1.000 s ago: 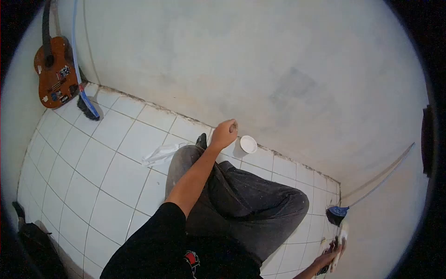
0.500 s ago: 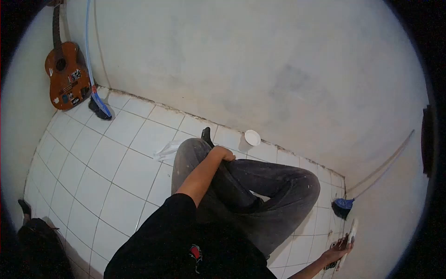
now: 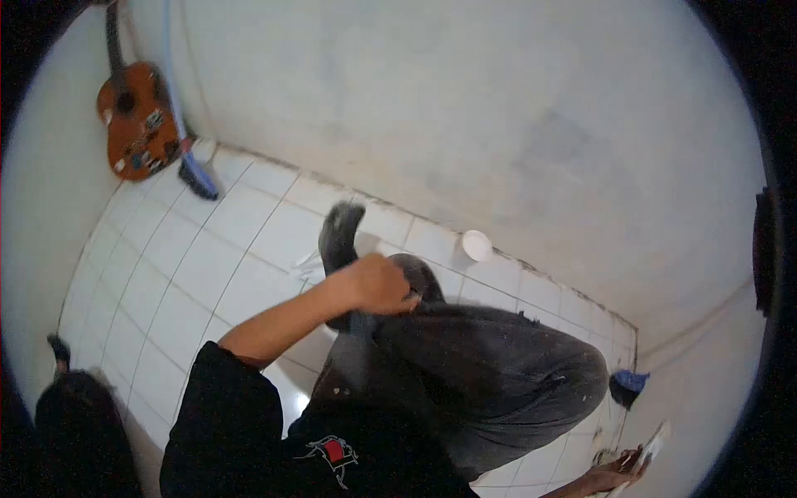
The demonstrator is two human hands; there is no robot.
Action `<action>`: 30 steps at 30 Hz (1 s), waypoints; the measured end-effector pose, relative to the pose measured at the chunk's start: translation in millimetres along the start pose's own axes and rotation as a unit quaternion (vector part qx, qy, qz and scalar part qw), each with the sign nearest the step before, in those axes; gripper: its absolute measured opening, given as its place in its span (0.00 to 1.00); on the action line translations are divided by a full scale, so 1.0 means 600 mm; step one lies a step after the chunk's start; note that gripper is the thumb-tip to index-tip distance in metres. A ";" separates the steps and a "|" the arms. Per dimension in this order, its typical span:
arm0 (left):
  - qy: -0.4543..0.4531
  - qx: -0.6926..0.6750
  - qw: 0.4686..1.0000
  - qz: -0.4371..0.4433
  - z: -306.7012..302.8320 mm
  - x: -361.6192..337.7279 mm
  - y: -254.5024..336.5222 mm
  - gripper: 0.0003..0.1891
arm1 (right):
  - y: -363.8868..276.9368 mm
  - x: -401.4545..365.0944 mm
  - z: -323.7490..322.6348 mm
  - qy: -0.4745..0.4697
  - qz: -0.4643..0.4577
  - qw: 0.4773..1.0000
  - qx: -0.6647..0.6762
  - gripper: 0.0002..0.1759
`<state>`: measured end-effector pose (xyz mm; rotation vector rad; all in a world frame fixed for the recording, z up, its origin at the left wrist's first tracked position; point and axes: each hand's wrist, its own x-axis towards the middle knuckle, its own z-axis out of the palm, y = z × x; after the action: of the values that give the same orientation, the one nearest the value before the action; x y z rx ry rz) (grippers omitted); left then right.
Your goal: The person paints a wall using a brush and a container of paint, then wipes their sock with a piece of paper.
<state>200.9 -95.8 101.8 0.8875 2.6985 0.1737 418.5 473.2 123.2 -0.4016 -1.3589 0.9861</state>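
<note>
My left hand [image 3: 384,285] is closed in a loose fist above my bent legs, its fingers turned down near the dark grey trousers [image 3: 498,365]; whether it grips anything I cannot tell. Beside it, a dark sock-like covering shows on my raised foot [image 3: 340,228]. At the lower right edge, my right hand [image 3: 618,475] is closed around a slim, flat white object [image 3: 656,446] held tilted close to the wall. A white cup [image 3: 476,246] stands on the tiles past my legs.
A stickered guitar [image 3: 141,124] leans in the far left corner beside a blue broom [image 3: 198,177]. Another blue broom head [image 3: 628,386] rests by the right wall. Crumpled clear plastic [image 3: 309,267] lies beyond my foot. Someone's dark clothing [image 3: 83,427] shows at lower left.
My left hand has come up off my leg, and my foot has swung out into fuller view. The whole view has shifted a little. My right hand still holds the white object.
</note>
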 end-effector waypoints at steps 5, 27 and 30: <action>0.311 -0.110 0.943 -0.054 0.168 -0.041 -0.001 0.18 | 0.030 -0.023 0.186 -0.054 0.034 0.998 0.028 0.24; 0.562 -0.395 0.681 -0.256 0.180 -0.122 -0.165 0.13 | 0.128 -0.245 0.544 -0.231 0.232 0.939 0.102 0.20; 0.561 -0.381 0.695 -0.240 0.169 -0.095 -0.161 0.15 | 0.123 -0.246 0.545 -0.252 0.219 0.937 0.105 0.20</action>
<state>222.3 -204.8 -0.7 -0.3944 3.0651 2.0937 101.5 305.4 48.2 -0.3054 -1.6322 1.6746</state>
